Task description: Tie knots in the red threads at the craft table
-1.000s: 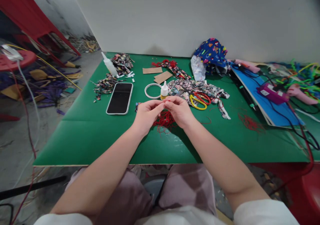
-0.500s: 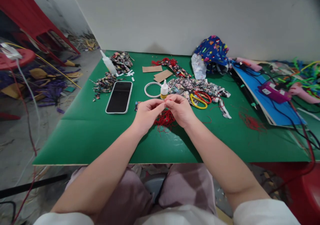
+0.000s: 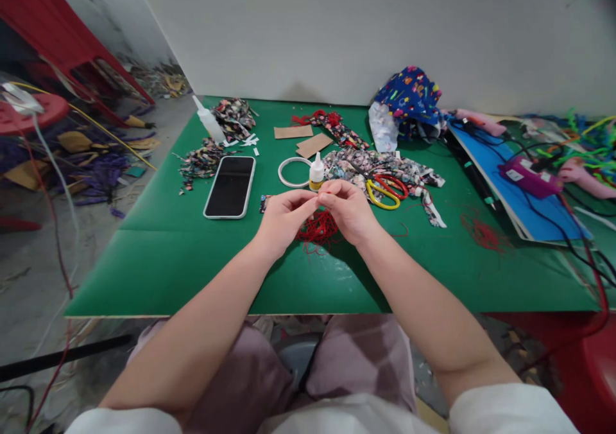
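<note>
My left hand (image 3: 285,219) and my right hand (image 3: 347,210) meet above the table's middle, thumbs and fingers pinched together. A bit of red string (image 3: 321,193) shows between the fingertips; most of what they hold is hidden. Just below them lies a tangled heap of red string (image 3: 317,232). Right behind the fingers stands a small glue bottle (image 3: 316,172) with a white cap. A white ring (image 3: 280,176) lies beside it. To the right, scissors (image 3: 385,193) with yellow and red handles rest against patterned fabric strips (image 3: 409,169).
The green table (image 3: 192,273) also bears a phone (image 3: 230,187), a white squeeze bottle (image 3: 209,122), cardboard pieces (image 3: 314,145), fabric scraps (image 3: 205,161) and loose red threads (image 3: 484,234). Pink glue guns (image 3: 584,178) and cables lie over a blue folder (image 3: 534,212) at right.
</note>
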A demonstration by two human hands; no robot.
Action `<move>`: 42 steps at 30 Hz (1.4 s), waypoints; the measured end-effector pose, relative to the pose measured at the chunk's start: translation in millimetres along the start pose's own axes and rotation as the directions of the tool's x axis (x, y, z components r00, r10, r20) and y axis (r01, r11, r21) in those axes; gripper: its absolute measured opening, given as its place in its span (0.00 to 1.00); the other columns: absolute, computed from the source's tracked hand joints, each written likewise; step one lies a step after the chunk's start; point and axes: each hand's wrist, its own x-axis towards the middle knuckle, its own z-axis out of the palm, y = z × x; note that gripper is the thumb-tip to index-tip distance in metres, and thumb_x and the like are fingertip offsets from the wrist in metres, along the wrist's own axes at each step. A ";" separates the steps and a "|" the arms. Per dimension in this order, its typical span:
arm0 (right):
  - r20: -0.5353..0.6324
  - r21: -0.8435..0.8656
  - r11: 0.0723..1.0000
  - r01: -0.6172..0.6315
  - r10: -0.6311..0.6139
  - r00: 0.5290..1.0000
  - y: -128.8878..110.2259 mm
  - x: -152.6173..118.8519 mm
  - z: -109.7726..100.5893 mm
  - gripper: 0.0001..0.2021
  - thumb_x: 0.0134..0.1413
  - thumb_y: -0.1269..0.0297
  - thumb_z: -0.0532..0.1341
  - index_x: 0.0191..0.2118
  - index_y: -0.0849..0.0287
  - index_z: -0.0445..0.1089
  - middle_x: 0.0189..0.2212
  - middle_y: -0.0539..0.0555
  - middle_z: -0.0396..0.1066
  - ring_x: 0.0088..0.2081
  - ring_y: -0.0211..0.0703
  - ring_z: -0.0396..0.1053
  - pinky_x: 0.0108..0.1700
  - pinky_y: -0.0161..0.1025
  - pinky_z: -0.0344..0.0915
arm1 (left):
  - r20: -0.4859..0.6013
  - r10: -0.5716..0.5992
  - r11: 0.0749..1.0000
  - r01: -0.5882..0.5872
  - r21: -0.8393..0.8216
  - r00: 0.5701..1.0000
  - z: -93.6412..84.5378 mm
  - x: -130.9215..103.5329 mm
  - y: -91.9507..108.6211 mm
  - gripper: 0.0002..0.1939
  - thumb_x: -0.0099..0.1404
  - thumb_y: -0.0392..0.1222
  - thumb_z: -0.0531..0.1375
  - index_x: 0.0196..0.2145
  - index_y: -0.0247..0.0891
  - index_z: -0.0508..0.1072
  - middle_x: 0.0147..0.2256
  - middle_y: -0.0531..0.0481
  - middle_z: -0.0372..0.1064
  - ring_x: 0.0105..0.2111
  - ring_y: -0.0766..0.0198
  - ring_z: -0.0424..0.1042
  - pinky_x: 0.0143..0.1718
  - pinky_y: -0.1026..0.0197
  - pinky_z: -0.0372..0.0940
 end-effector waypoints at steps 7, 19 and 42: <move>-0.018 0.006 1.000 -0.013 0.013 1.000 2.3 -0.2 0.4 0.12 0.32 0.65 0.71 0.18 0.58 0.66 0.22 0.43 0.65 0.26 0.30 0.62 0.32 0.32 0.61 | 0.005 -0.014 1.000 0.014 -0.018 1.000 0.1 0.4 -0.7 0.08 0.52 0.43 0.64 0.26 0.35 0.75 0.17 0.57 0.60 0.15 0.77 0.51 0.16 0.69 0.46; -0.023 -0.097 0.995 0.037 -0.039 0.999 2.5 0.0 -0.5 0.11 0.37 0.62 0.69 0.19 0.58 0.65 0.22 0.44 0.64 0.27 0.31 0.62 0.36 0.33 0.62 | -0.028 -0.022 1.000 0.022 -0.011 0.999 2.7 0.3 -1.3 0.10 0.50 0.46 0.65 0.26 0.36 0.75 0.19 0.56 0.63 0.18 0.74 0.56 0.20 0.67 0.52; -0.176 -0.274 0.954 0.120 -0.172 0.969 -6.4 4.3 -9.6 0.11 0.44 0.57 0.65 0.27 0.55 0.64 0.19 0.45 0.69 0.27 0.35 0.71 0.38 0.39 0.68 | 0.118 -0.185 0.983 0.185 0.012 0.976 -2.6 3.2 -8.6 0.12 0.52 0.46 0.64 0.31 0.35 0.76 0.24 0.51 0.71 0.20 0.73 0.65 0.24 0.68 0.61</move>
